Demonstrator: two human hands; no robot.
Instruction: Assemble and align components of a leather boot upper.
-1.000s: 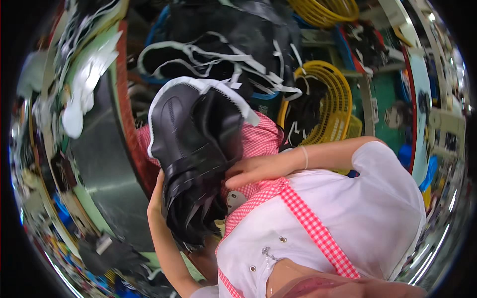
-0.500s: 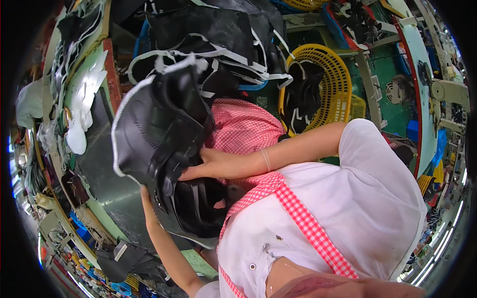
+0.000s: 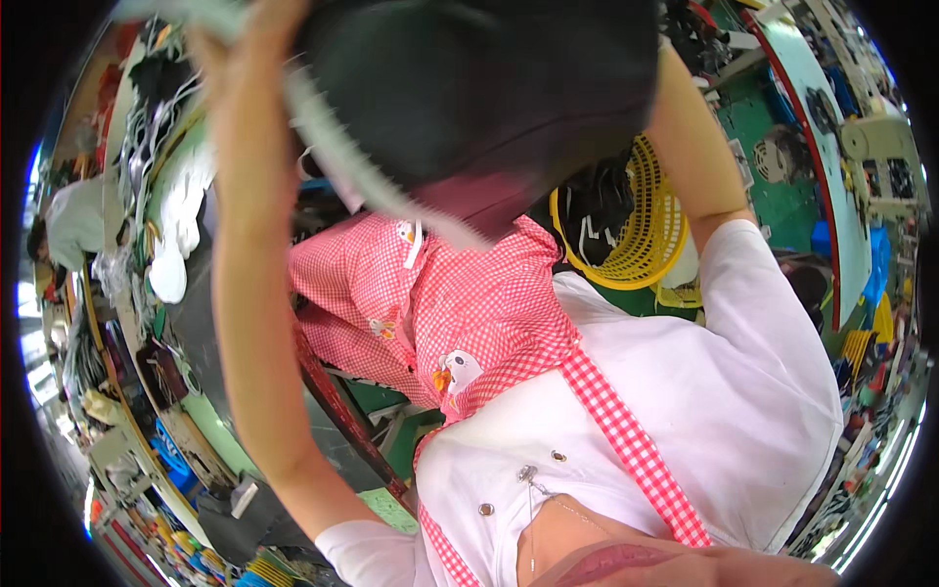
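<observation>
A large black leather-like piece [image 3: 469, 98] with a frayed white edge is raised close to the camera and fills the top middle. My left hand [image 3: 249, 44] is up at its left side, closed at the white edge; motion smears the fingers. On the other side my right forearm [image 3: 690, 147] goes up behind the piece, which hides the right hand. A red-and-white checked apron [image 3: 440, 313] covers my lap below the piece.
A yellow plastic basket [image 3: 670, 215] with black pieces inside stands on the green floor at right. At left is a dark worktop [image 3: 205, 333], with white flat pieces [image 3: 181, 205] beside it. A sewing machine [image 3: 875, 147] stands far right.
The black piece has gone up from the worktop and my lap toward the camera, turning over. Both arms have risen with it, the right swinging outward, and the apron is uncovered.
</observation>
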